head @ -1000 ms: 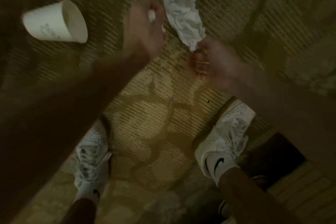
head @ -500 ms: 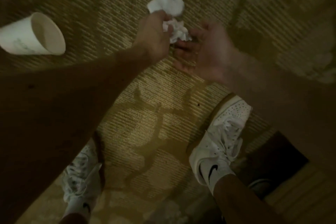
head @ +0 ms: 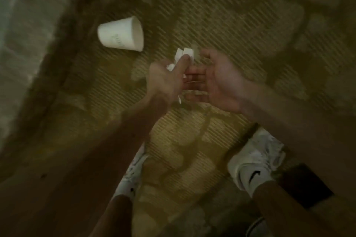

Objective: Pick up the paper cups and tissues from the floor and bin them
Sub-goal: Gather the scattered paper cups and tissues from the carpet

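Observation:
A crumpled white tissue [head: 184,54] is bunched in my left hand [head: 165,79], whose fingers curl round it; bits of it stick out above and below the fist. My right hand [head: 217,81] lies palm up right beside it, fingers straight and touching the left hand's knuckles. A white paper cup [head: 120,34] lies on its side on the patterned carpet, up and left of my hands, its mouth facing right. No bin is in view.
My two white shoes [head: 256,158] stand on the carpet below the hands. A pale surface [head: 21,25] runs along the left edge. A dark flat object [head: 306,184] lies at the lower right.
The long tissue that hung between both hands has been gathered into my left fist. My right hand has let go and opened. The cup now appears nearer the hands as the view shifted.

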Available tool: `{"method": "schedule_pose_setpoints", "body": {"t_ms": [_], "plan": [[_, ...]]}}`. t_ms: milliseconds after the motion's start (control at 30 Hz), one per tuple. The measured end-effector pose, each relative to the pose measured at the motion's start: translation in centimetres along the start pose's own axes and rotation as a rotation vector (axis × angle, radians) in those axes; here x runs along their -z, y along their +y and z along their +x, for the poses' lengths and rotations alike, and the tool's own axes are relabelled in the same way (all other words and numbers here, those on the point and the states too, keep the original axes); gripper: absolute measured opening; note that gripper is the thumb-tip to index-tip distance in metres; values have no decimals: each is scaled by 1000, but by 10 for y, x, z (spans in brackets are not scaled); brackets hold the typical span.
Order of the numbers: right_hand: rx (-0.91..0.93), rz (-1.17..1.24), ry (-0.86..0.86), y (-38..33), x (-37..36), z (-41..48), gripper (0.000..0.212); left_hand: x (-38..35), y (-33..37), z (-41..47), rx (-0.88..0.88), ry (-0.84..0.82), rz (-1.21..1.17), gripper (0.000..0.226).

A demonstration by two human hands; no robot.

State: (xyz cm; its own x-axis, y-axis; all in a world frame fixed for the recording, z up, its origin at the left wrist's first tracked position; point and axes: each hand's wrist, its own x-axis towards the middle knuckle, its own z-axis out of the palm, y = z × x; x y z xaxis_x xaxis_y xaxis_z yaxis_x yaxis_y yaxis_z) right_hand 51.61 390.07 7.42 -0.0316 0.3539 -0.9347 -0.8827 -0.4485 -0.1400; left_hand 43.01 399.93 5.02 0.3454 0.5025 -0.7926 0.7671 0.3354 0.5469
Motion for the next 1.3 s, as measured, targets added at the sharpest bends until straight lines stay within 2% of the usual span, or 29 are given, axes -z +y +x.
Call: {"method": "schedule_pose_setpoints", "body": {"t_ms": [133, 200, 267, 333, 467, 600, 733, 800, 933, 1000, 1067, 1133, 1200, 1300], "plan": [[-21, -66, -77, -2, -76, 10, 56, 73, -2, -2, -8, 216, 48, 25], [83, -217, 28, -2, -106, 22, 40, 104, -7, 5, 13, 307, 90, 19], [225, -418, 233, -5, -126, 37, 26, 129, -15, 14, 53, 382, 146, 27], [314, -540, 307, -7, -136, 53, 20, 145, -26, 25, 66, 359, 162, 36], [340, -602, 268, -3, -142, 76, 29, 155, -41, 39, 17, 307, 105, 37], [348, -493, 392, 6, -141, 80, 27, 161, -50, 44, 32, 253, 93, 46], [307, -456, 449, 18, -139, 37, 29, 171, -46, 18, 15, 191, 77, 50], [292, -442, 430, 19, -141, 0, 21, 178, -27, -9, 27, 134, 76, 45], [273, -439, 344, 5, -159, -85, 5, 199, 36, -82, 77, -139, -37, 40], [292, -430, 271, -16, -177, -135, 18, 218, 82, -124, 61, -191, -2, 39], [336, -437, 180, -40, -200, -192, 37, 238, 127, -173, 39, -168, 50, 40], [400, -425, 88, -65, -223, -253, 50, 252, 168, -227, 9, -141, -9, 40], [465, -471, -4, -82, -241, -315, 53, 262, 204, -288, -49, -66, -101, 37], [539, -517, -166, -95, -261, -412, 43, 272, 251, -386, -136, 22, -233, 35]]}}
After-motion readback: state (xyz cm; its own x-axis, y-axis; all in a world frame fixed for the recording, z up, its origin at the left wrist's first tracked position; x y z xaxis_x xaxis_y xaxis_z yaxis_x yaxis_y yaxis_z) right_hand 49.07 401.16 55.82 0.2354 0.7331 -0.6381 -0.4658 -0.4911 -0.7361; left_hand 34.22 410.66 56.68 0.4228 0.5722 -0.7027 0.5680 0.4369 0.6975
